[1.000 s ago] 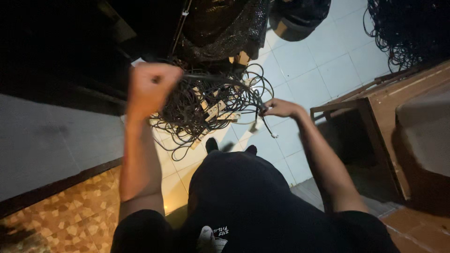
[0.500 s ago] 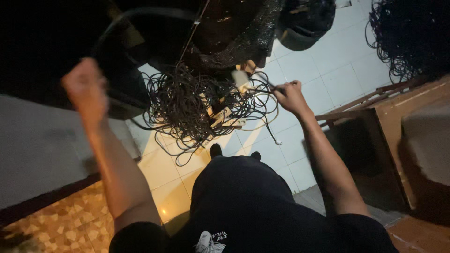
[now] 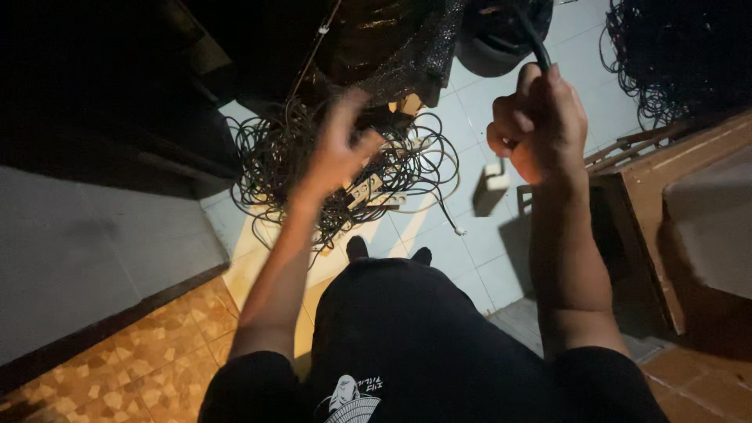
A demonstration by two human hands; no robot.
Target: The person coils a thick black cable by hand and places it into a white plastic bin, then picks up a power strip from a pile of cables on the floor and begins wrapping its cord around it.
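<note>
Overhead, right hand (image 3: 540, 125) fingers grip a black cable (image 3: 535, 43) — left hand (image 3: 341, 149), blurred, fingers spread above tangled wires (image 3: 274, 157).

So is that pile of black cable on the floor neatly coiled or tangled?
Tangled. The cable pile spreads in loose, crossing loops over the tiled floor, with a white power strip caught in it.

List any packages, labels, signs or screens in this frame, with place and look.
Bag: top centre, behind the cable pile; dark, bulging, glittery plastic.
Shirt print: bottom centre on the black shirt; small white figure with lettering.
No signs or screens show.
Right hand grips a black cable; left hand, blurred, is over the pile.
</note>
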